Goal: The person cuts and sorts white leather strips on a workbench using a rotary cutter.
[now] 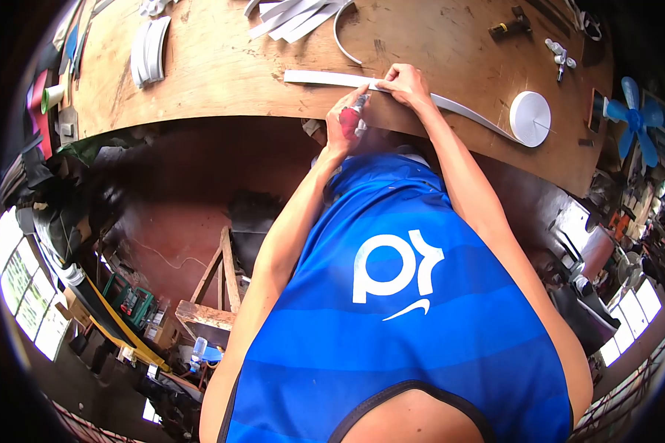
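Workshop interior, head view, fisheye, looking down the person's own blue sleeveless jersey [399, 310] toward a worn plywood workbench [229, 66].

Item, white strip [325, 77]: long flat band lying across the bench near its front edge, running from mid-bench rightward under the hands and curving down to a white roll [530, 118] at the right end of the bench.

Item, left hand [347, 118]: fingers closed around a small red-and-white object [356, 112], held at the strip's near edge; what the object is cannot be told.

Item, right hand [404, 81]: fingers bent, fingertips pressing down on the strip just beside the left hand.

Other bench contents: loose white strips [295, 16] piled at the top centre; a stack of curved white pieces [149, 50] at upper left; a dark tool with yellow band [510, 28] and a small metal fitting [560, 55] at upper right.

Surroundings: blue fan [635, 118] beyond the bench's right end; wooden trestle [218, 288] on the reddish floor below the bench; green crates [129, 299] lower left, with clutter along both sides.
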Demonstrator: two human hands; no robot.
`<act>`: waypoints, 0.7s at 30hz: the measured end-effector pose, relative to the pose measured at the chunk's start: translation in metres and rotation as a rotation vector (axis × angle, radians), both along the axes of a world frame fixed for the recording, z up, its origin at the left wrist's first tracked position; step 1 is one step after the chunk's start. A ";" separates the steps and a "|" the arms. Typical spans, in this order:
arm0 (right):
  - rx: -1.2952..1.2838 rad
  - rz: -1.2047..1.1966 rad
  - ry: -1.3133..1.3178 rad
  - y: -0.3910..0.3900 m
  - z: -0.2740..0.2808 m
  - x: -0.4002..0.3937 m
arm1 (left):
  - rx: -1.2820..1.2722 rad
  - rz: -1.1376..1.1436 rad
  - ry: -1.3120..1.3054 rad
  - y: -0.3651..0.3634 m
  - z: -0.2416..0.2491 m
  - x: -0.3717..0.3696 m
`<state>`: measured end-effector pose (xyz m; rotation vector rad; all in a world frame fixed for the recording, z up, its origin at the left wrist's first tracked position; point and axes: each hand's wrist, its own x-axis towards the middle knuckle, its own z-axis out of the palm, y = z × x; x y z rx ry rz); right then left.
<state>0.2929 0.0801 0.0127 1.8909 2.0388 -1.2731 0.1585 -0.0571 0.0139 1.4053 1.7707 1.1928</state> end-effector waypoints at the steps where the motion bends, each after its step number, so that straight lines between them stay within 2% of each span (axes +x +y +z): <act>1: -0.001 -0.002 -0.002 0.000 0.000 0.000 | -0.035 0.004 0.003 0.001 -0.001 0.004; 5: 0.016 -0.003 -0.011 0.000 0.002 -0.002 | 0.018 0.035 0.072 0.002 -0.003 0.014; 19: 0.052 -0.017 -0.019 -0.001 0.000 -0.003 | -0.133 0.050 0.075 0.001 0.000 0.019; 21: 0.046 -0.018 -0.021 -0.001 0.002 -0.003 | -0.094 0.068 0.091 0.002 -0.003 0.021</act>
